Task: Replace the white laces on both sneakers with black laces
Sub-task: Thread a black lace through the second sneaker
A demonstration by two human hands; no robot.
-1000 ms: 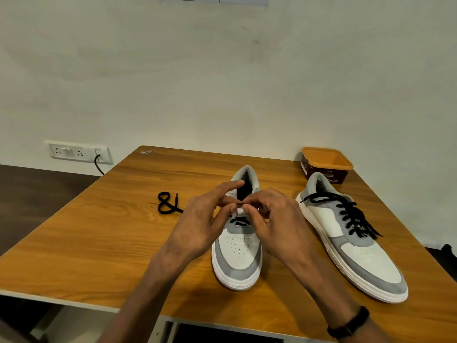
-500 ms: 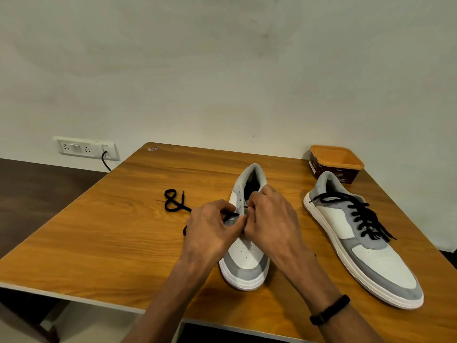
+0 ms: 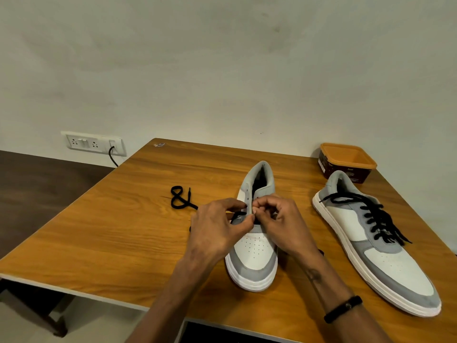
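Note:
A grey and white sneaker [image 3: 254,253] stands in the middle of the wooden table [image 3: 123,231], toe toward me. A black lace [image 3: 181,200] runs from a loose loop on the table at the left to the sneaker's lower eyelets. My left hand [image 3: 217,231] grips the sneaker's left eyelet flap, with the lace passing under its fingers. My right hand [image 3: 282,224] pinches at the eyelets on the tongue; what its fingertips hold is hidden. A second grey and white sneaker [image 3: 376,246], laced in black, lies at the right.
An orange-rimmed brown tub [image 3: 347,162] sits at the table's back right, just behind the laced sneaker. A wall socket panel [image 3: 92,143] with a black cable is at the left beyond the table. A black band is on my right wrist.
Both hands stay over the middle sneaker's eyelets, with the fingers shifting from a raised pinch down onto the flaps. The view has moved slightly.

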